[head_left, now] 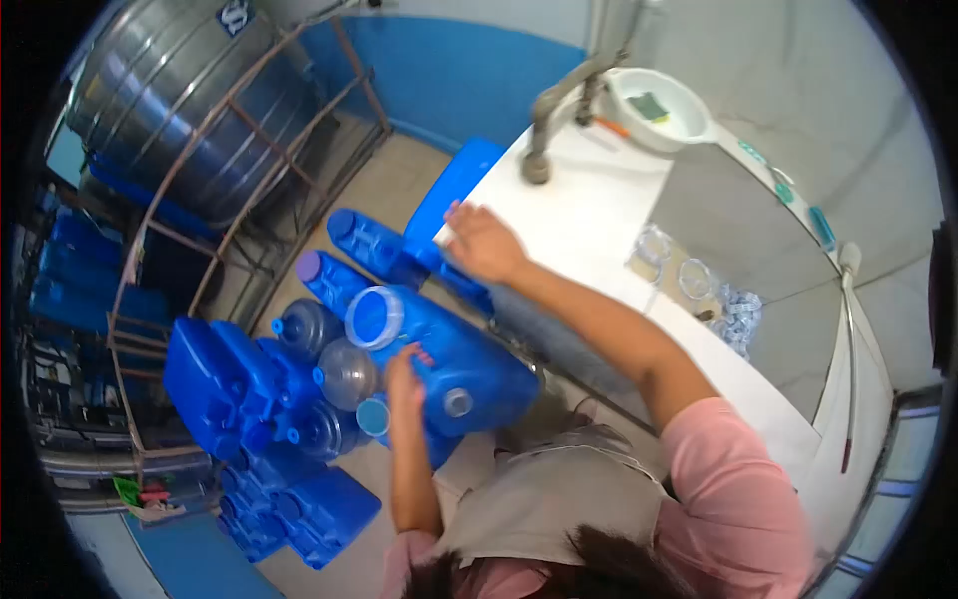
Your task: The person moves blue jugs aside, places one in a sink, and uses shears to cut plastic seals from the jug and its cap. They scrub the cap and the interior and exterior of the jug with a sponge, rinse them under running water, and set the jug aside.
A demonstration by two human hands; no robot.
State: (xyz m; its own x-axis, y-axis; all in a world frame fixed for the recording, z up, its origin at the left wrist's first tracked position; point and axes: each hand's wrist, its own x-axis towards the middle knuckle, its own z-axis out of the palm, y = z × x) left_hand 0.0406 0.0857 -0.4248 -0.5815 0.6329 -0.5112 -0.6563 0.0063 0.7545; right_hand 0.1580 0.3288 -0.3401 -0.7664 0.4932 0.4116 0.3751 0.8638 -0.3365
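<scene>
A large blue water container (469,344) is tilted, its wide round mouth toward the upper left and a small round cap on its side. My left hand (404,379) is closed at the side of this container, with bent fingertips showing against the blue plastic. My right hand (484,243) is stretched over the corner of the white counter (559,215), fingers extended and holding nothing visible. Beneath it, blue containers stand on the floor, among them a slim jug (374,245) and a jug with a purple cap (329,280).
Clear round bottles (349,374) and several blue jugs (215,384) crowd the floor at left. A metal tank (185,100) stands behind a rusty frame (225,110). On the counter are a faucet (537,165), a white basin (689,120) and clear plastic pieces (696,280).
</scene>
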